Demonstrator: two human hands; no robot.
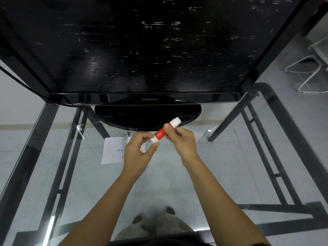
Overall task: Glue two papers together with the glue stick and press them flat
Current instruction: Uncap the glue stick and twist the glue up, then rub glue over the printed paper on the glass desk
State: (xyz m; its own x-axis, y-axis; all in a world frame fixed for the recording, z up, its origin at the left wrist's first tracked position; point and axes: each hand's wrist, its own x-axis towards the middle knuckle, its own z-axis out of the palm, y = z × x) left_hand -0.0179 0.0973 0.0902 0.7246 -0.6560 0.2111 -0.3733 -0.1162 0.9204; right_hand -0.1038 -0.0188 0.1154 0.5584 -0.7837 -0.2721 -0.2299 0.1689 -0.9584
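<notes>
Glue stick point(162, 133): up in the air in both hands, over the far middle of the glass table point(221, 166), just in front of the monitor's base. It is clear of the papers and does not touch them.

- Monitor point(142, 50): black, screen dark, SAMSUNG on the lower bezel. It takes up the far part of the table. Its oval base point(124, 118) sits at the far middle.
- Glass table: clear top with a black frame along the left and right edges. The tiled floor point(310, 112) shows through it, and so do the person's feet point(138, 219) at the near edge.
- Chair frame point(305, 73): white tube, on the floor beyond the table's right edge.
- Paper point(112, 150): white sheet with small blue print, flat on the glass near the base, just left of the left hand.
- Second paper point(129, 140): mostly hidden behind the left hand, only a strip shows just right of the first. Can't tell if the two touch.
- Right hand point(181, 141): fingers curled round the stick's upper half, thumb at the red/white joint.
- Left hand point(138, 151): thumb and forefinger pinch the lower white end, other fingers loosely curled.
- Stick itself: red middle, white at both ends, tilted low-left to high-right. Can't tell which end is the cap.
</notes>
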